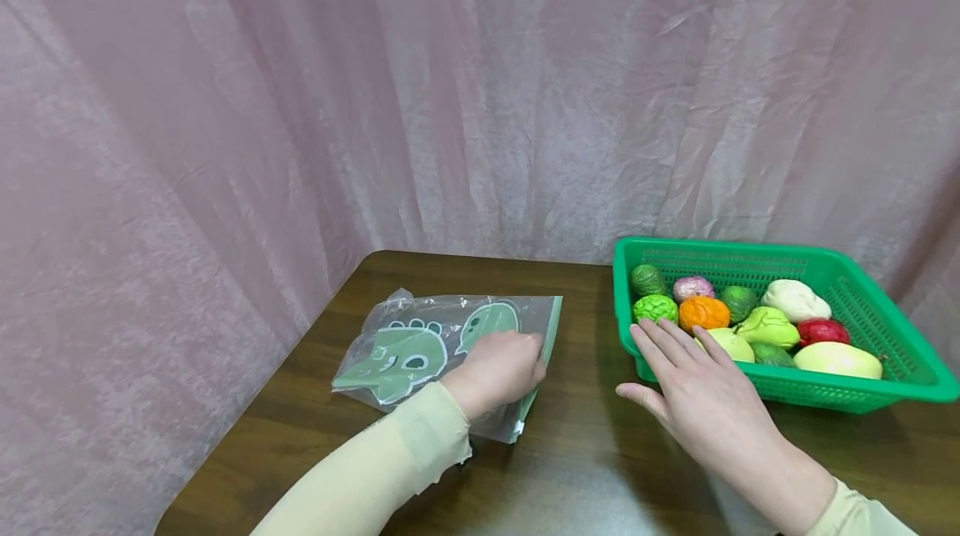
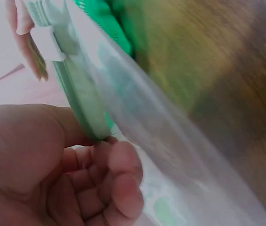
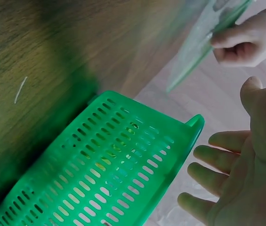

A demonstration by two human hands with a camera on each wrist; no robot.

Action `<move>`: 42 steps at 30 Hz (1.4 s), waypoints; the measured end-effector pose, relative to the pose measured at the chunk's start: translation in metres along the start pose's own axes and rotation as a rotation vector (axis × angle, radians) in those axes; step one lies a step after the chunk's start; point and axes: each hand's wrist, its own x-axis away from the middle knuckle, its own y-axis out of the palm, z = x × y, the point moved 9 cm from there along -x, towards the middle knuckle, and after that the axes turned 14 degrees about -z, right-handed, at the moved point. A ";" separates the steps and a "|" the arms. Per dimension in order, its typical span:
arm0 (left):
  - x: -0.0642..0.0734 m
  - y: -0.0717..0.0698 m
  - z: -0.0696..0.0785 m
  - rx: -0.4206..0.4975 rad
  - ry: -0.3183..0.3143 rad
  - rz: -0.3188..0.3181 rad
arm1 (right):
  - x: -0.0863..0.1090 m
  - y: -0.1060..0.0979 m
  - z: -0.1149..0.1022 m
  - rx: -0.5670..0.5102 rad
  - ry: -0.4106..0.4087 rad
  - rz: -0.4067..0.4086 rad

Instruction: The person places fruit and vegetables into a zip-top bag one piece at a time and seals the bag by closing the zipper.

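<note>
Plastic bag: the clear bag with green cartoon prints lies on the left of the wooden table, under your left hand.
Bag's direction: its green zip edge faces right, towards the basket; that edge runs near to far, the far end leaning a little right. The white slider sits at the near end. The bag looks longer from left to right, though the slant of the view makes this unsure.
Left fingers: your thumb and curled fingers pinch the zip edge.
Green basket: the basket stands on the right, its long axis running left to right, the right end nearer you.
Basket's load: mixed vegetables, among them an orange one, a red one and a white one.
Right fingers: your right hand holds nothing; its fingers are straight, pointing far and left, at the basket's near-left rim. You cannot tell whether they touch it.
Pink curtain: the curtain hangs beyond the table.
</note>
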 end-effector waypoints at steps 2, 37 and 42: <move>0.003 -0.008 0.001 0.016 0.021 0.038 | -0.002 -0.003 -0.001 -0.006 -0.011 0.017; 0.031 -0.063 0.025 0.217 0.132 0.229 | -0.057 0.003 -0.002 -0.633 0.220 -0.272; 0.033 -0.066 0.028 0.216 0.146 0.238 | -0.064 0.007 -0.005 -0.674 0.224 -0.310</move>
